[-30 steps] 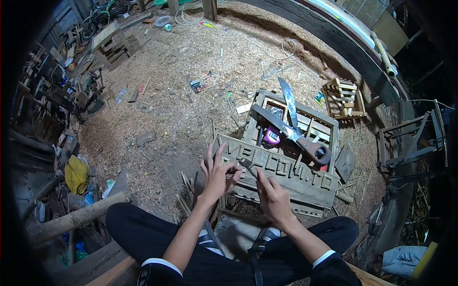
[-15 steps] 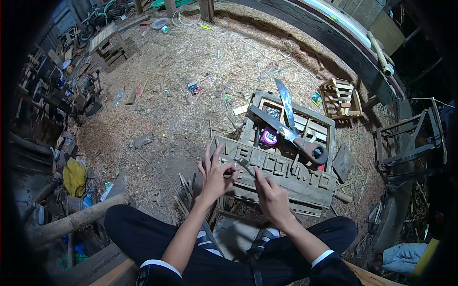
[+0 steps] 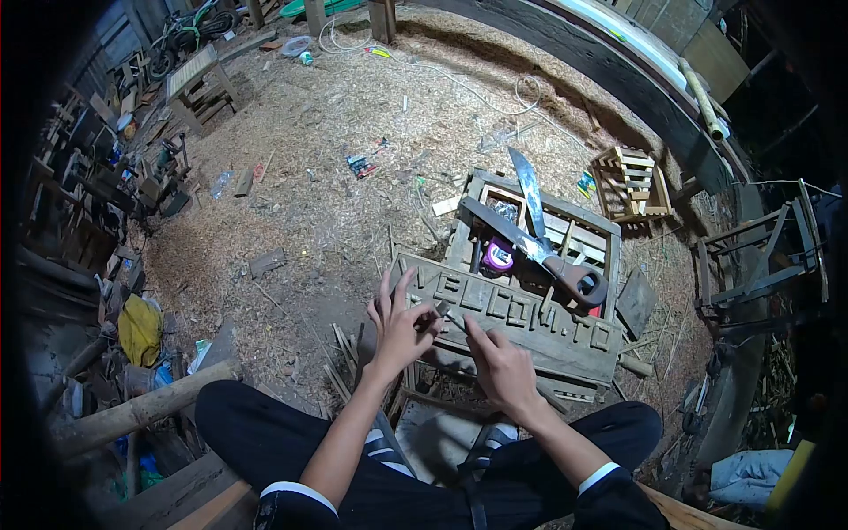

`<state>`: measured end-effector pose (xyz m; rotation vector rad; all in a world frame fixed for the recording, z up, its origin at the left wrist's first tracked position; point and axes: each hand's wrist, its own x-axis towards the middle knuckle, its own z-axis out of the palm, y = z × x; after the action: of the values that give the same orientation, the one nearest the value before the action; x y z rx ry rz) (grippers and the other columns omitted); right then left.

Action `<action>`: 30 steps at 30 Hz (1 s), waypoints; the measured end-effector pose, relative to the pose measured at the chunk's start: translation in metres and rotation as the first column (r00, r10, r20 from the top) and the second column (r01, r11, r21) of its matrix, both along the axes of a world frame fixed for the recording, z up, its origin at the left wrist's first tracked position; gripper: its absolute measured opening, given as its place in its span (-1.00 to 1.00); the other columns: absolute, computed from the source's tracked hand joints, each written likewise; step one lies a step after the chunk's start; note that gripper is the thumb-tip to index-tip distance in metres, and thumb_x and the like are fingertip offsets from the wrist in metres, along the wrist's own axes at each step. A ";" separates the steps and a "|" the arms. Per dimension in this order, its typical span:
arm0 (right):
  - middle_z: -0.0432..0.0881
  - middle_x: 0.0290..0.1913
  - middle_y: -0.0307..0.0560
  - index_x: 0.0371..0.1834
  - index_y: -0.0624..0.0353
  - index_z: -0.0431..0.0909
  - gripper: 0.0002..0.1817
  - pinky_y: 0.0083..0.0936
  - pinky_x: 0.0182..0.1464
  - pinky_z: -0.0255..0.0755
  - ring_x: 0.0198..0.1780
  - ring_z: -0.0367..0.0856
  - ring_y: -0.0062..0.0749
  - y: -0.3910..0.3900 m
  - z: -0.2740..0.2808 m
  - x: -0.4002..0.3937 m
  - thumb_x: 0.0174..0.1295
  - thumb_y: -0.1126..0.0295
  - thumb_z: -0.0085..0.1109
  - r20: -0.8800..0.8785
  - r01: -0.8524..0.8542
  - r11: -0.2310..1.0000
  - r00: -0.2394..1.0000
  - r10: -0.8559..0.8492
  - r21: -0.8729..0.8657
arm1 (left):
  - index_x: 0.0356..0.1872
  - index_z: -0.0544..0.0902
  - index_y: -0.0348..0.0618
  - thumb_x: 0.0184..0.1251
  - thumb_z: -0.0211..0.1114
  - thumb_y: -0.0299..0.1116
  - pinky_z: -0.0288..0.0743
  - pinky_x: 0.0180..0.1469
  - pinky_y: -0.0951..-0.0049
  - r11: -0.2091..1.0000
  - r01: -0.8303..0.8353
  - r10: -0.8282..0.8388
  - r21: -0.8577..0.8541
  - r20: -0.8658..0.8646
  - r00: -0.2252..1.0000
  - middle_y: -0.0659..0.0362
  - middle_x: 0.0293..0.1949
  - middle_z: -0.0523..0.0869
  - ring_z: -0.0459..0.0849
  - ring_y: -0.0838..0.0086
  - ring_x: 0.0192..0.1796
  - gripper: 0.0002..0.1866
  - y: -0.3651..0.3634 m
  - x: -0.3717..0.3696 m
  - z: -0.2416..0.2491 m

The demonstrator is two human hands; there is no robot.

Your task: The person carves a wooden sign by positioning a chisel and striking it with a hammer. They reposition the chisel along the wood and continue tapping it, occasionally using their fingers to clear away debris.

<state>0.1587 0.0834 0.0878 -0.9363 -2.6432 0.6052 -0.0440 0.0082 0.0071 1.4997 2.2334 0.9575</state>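
My left hand has thumb and forefinger pinched on something too small to make out, its other fingers raised. In my right hand is a narrow flat-bladed tool, its tip close to the left fingertips and my forefinger along it. Both hands are over the near left edge of a weathered wooden board, which bears raised letters made of small wood strips. Behind the letters lies a handsaw with a brown handle, crossing a broad curved blade. A purple tape measure sits beside them.
The board rests against a slatted wooden frame. A small slatted crate stands behind it on the right. Wood shavings cover the ground. Offcuts and tools crowd the left, with a bamboo pole near my knee.
The tool in my right hand has shifted slightly left and down, its tip now nearer the left fingertips. My left hand stays nearly in place, still pinched.
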 end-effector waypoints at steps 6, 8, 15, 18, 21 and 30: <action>0.66 -0.22 0.03 0.64 -0.21 0.42 -0.42 0.01 -0.41 0.54 -0.40 0.73 0.12 0.000 -0.010 0.002 0.56 0.29 0.19 0.125 0.001 1.000 0.992 0.002 -0.026 | -0.24 0.84 0.10 0.21 0.55 -0.19 -0.14 0.52 -0.54 1.000 0.007 -0.006 -0.012 0.022 1.000 0.02 0.70 0.22 -0.11 -0.23 0.77 -0.85 0.001 0.000 -0.001; 0.65 -0.23 0.04 0.64 -0.21 0.42 -0.41 0.01 -0.41 0.55 -0.40 0.73 0.12 0.002 -0.005 0.002 0.56 0.29 0.19 0.039 -0.002 1.000 0.999 0.003 -0.026 | -0.23 0.85 0.10 0.22 0.55 -0.19 -0.14 0.52 -0.54 1.000 0.013 -0.013 0.020 0.005 1.000 0.02 0.70 0.22 -0.11 -0.23 0.77 -0.85 0.001 -0.001 -0.003; 0.65 -0.18 0.08 0.65 -0.16 0.40 -0.42 0.04 -0.40 0.55 -0.39 0.73 0.15 0.000 -0.011 0.003 0.57 0.29 0.17 0.113 -0.015 0.999 0.993 0.019 -0.042 | -0.19 0.85 -0.03 0.25 0.57 -0.14 -0.17 0.57 -0.44 0.998 0.002 0.000 -0.067 0.029 1.000 0.00 0.71 0.21 -0.10 -0.20 0.77 -0.76 0.002 0.001 0.004; 0.66 -0.17 0.10 0.64 -0.16 0.40 -0.44 0.10 -0.37 0.55 -0.38 0.73 0.21 -0.002 -0.002 0.002 0.59 0.27 0.15 -0.082 -0.012 0.998 0.997 0.006 -0.068 | -0.23 0.84 -0.04 0.22 0.58 -0.16 -0.15 0.58 -0.41 0.999 0.011 -0.011 0.034 -0.006 1.000 0.03 0.71 0.22 -0.11 -0.18 0.78 -0.77 -0.001 0.001 0.002; 0.67 -0.21 0.10 0.62 -0.16 0.42 -0.45 0.11 -0.36 0.54 -0.38 0.73 0.22 -0.001 -0.012 0.003 0.59 0.25 0.15 0.050 0.011 0.997 0.999 -0.007 -0.073 | -0.26 0.82 -0.03 0.19 0.60 -0.18 -0.16 0.59 -0.39 1.000 0.000 0.000 -0.005 -0.002 1.000 0.01 0.71 0.23 -0.11 -0.17 0.78 -0.78 0.002 0.002 0.000; 0.63 -0.27 0.05 0.60 -0.15 0.46 -0.44 0.01 -0.39 0.53 -0.39 0.71 0.12 0.002 -0.005 0.003 0.55 0.33 0.23 -0.203 0.038 0.998 0.978 -0.048 -0.054 | -0.22 0.85 0.10 0.24 0.59 -0.19 -0.18 0.59 -0.39 0.999 0.001 0.000 0.040 -0.019 1.000 0.01 0.71 0.24 -0.09 -0.19 0.77 -0.85 0.001 0.002 -0.003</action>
<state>0.1615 0.0855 0.0827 -0.8916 -2.4306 0.7184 -0.0419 0.0096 0.0038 1.5330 2.2395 0.9976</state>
